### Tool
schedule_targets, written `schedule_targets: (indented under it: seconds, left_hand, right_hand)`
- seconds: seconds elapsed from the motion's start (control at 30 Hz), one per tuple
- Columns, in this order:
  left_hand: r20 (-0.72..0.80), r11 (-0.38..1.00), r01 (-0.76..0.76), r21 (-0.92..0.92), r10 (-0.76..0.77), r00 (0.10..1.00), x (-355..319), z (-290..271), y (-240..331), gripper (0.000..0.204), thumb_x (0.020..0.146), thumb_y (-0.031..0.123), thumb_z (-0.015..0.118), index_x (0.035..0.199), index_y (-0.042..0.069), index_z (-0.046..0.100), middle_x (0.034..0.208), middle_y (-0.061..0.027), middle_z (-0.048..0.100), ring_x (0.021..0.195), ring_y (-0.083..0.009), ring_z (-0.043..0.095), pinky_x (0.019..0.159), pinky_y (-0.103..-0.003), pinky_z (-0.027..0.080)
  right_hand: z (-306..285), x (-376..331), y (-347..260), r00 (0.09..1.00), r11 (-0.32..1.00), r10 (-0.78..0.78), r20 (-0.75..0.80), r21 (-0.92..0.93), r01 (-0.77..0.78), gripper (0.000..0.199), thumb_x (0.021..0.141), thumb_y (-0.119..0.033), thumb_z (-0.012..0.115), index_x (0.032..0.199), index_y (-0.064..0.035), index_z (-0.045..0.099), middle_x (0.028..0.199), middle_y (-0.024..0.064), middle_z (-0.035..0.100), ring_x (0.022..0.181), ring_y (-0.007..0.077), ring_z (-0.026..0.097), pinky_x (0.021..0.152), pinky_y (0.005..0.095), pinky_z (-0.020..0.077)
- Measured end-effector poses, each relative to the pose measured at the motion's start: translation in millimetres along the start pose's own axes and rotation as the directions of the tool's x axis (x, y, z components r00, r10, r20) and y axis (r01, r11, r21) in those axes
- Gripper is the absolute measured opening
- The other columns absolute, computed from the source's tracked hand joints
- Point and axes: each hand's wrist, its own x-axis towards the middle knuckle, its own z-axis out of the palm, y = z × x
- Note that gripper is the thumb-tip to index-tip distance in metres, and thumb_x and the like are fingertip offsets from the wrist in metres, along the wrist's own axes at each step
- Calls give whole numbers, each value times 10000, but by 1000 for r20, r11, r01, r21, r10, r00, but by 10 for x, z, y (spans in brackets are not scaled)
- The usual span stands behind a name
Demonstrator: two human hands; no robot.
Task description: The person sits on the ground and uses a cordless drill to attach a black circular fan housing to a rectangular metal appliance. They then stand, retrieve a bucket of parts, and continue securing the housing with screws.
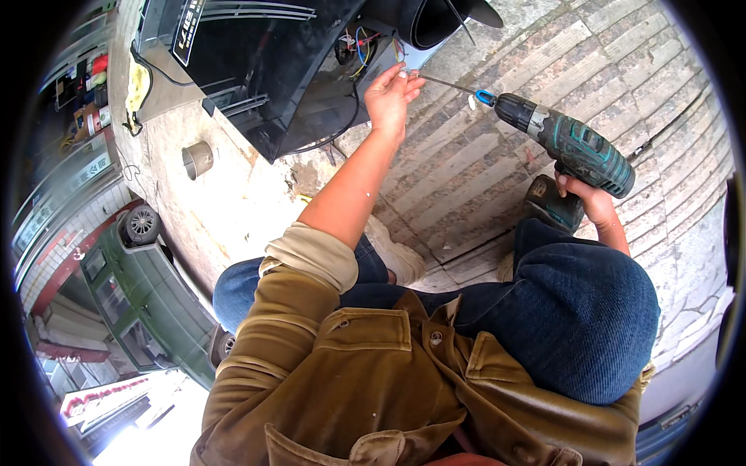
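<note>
My right hand (pixel 592 200) is wrapped round the handle of a dark green and black cordless drill (pixel 583 147), which points left toward the black appliance. A long thin driver bit (pixel 451 85) with a blue collar (pixel 486 97) sticks out of its chuck. At the bit's tip, my left hand (pixel 388 101) has its thumb and fingers pinched together. Whatever small thing they hold is too small to make out. Just beyond that hand lies the glossy black appliance housing (pixel 256 85), its side cavity showing coloured wires (pixel 361 48).
Beside the wires is a round black duct opening (pixel 427 23). A short metal cylinder (pixel 198 159) stands on the pale ground to the left. Ribbed paving (pixel 466 171) lies under the drill. A green vehicle (pixel 148 291) is parked at the far left. My denim-covered knees (pixel 590 311) are bent close below.
</note>
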Motion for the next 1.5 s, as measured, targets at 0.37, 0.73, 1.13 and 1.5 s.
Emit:
schedule_targets:
  seconds: [0.37,0.73,1.13,1.5]
  left_hand:
    - [38,957,-247,153,244,969,-101,126,56,301,910,45,512,1193,-61,505,1054,-153,620,876,-208,652,699,-269,527]
    - [0,919,-384,90,386,923,-199,245,530,274,930,104,480,1165,-14,401,1091,-178,582,964,-257,620,780,-318,512]
    - [20,950,-309,42,308,951,-207,294,800,229,910,79,509,1114,-25,503,1070,-150,608,925,-235,637,768,-328,525]
    - [-4,941,-333,64,334,943,-217,261,780,139,886,57,550,1015,9,571,989,-88,642,852,-183,648,702,-281,519]
  right_hand:
    - [122,52,9,1000,999,-9,1,39,9,147,798,-98,632,931,-38,619,697,-5,559,652,98,501,627,239,402]
    - [478,200,244,990,974,-93,105,214,69,165,839,-172,608,934,-41,578,757,-5,537,704,90,487,695,238,397]
    - [808,355,213,977,969,-211,1,130,209,185,867,-180,625,1014,-71,595,885,-18,573,814,92,523,760,247,426]
    - [956,348,330,803,695,-594,40,-477,538,277,878,-178,611,1116,-41,577,1035,67,611,971,178,546,867,303,422]
